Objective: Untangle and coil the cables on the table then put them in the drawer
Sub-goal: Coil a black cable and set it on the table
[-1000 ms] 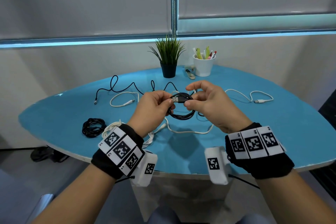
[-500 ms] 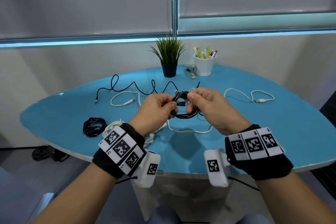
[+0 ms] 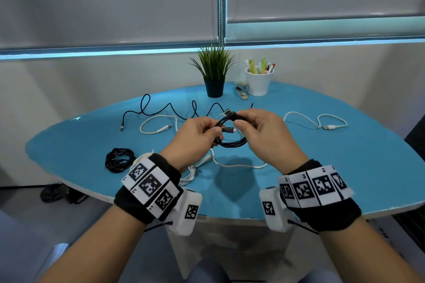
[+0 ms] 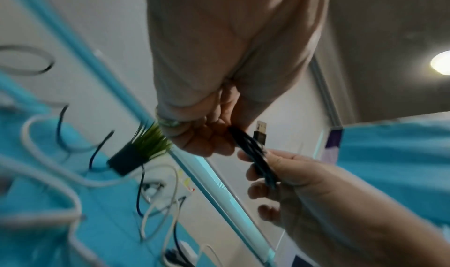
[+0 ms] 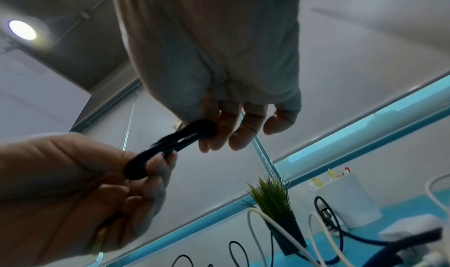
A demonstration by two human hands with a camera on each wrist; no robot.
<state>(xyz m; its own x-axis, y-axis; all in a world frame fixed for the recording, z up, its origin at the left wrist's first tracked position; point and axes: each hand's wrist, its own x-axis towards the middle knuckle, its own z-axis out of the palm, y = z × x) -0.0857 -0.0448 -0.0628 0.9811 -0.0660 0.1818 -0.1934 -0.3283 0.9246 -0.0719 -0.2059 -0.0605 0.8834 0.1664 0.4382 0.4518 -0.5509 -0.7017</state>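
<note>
Above the middle of the blue table I hold a small black cable coil between both hands. My left hand pinches its left side, thumb on top. My right hand grips the right side, fingers curled over the strands. The coil's USB plug sticks out up and left past my right fingers, and a small connector shows between my thumbs. In the left wrist view the coil and plug run between the hands. The right wrist view shows the same coil. No drawer is in view.
A coiled black cable and a white coil lie front left. Loose on the table are a dark cable, a white cable, another white one at right, and one below my hands. A plant, pen cup and stapler stand at the back.
My right hand's fingers, spread a second ago, have curled onto the coil. The USB plug has gone from the coil's middle to above it. Both hands have risen slightly.
</note>
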